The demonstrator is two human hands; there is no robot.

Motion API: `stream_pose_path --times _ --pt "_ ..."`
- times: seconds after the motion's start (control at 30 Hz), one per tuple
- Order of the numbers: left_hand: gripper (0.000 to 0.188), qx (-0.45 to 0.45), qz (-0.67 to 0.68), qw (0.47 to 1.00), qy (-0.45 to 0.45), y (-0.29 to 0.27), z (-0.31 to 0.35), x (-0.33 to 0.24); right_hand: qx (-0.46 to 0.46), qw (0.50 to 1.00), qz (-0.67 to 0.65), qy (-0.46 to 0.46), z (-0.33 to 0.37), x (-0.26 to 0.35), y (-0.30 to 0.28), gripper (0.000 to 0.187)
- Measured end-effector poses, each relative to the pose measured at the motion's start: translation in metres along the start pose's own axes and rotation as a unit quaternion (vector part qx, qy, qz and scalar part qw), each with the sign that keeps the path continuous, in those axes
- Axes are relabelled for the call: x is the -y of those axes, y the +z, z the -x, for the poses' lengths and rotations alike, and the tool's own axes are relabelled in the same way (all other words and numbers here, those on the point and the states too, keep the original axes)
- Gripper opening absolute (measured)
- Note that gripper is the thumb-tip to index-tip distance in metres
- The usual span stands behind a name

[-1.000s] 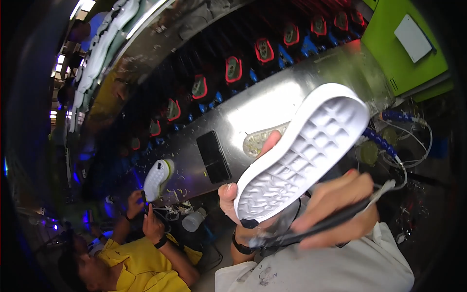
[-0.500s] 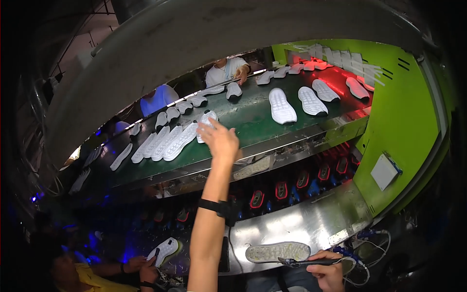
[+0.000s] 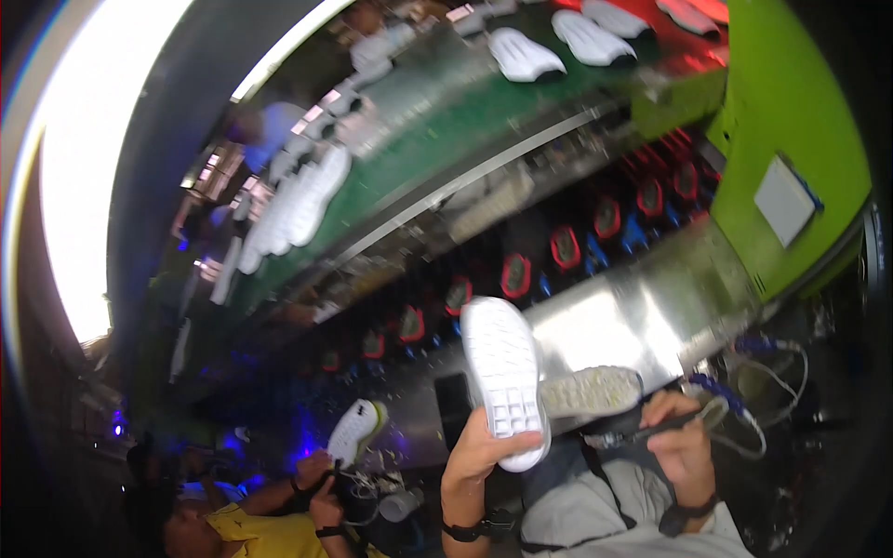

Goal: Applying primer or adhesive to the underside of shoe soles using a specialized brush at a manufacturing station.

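A white shoe sole (image 3: 502,349) stands almost upright in my left hand (image 3: 479,448), which grips its lower end with the thumb across the grid-patterned part. In my right hand (image 3: 684,445) is a brush (image 3: 642,432) with a black handle, its dark tip pointing left. Just behind the white sole, a worn, stained sole (image 3: 600,391) lies on the metal worktop (image 3: 605,325), partly covered by it.
A green conveyor belt (image 3: 419,153) carries several white soles (image 3: 302,205) beyond a lower row of red-rimmed fixtures (image 3: 516,274). A green machine wall (image 3: 791,121) is at right, with blue-fitted hoses (image 3: 716,395) below. At lower left a person in yellow (image 3: 279,530) holds another sole (image 3: 356,432).
My left hand has come back from the belt and now holds a white sole over the worktop. My right hand still holds the brush. The view has tilted and shifted.
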State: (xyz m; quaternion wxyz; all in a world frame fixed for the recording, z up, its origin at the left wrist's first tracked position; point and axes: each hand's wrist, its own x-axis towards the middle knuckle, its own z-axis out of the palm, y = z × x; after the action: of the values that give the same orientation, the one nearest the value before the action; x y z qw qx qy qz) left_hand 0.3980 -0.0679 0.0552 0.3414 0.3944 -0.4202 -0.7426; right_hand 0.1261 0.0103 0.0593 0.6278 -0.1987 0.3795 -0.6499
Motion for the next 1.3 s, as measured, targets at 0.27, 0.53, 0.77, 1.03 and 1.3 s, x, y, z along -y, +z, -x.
stream_pose_path --times 0.27,0.53,0.77,1.03,1.3 --pt "0.06 -0.101 0.194 0.964 -0.151 0.028 0.092 0.11 0.112 0.92 0.343 -0.155 -0.005 -0.021 0.003 0.025" --pt "0.067 -0.191 0.213 0.955 -0.08 0.048 0.123 0.127 0.312 0.833 0.401 -0.218 -0.008 -0.073 0.065 0.026" --pt "0.061 -0.28 0.428 0.859 -0.032 0.062 0.079 0.101 0.214 0.863 0.397 -0.227 0.03 -0.081 0.052 0.024" --pt "0.066 0.007 0.385 0.922 -0.045 0.047 0.024 0.084 0.282 0.856 0.396 -0.173 0.033 -0.042 0.038 0.03" --pt "0.051 0.141 0.241 0.92 -0.275 -0.045 0.027 0.023 0.47 0.826 0.305 -0.054 0.028 -0.06 0.054 0.028"
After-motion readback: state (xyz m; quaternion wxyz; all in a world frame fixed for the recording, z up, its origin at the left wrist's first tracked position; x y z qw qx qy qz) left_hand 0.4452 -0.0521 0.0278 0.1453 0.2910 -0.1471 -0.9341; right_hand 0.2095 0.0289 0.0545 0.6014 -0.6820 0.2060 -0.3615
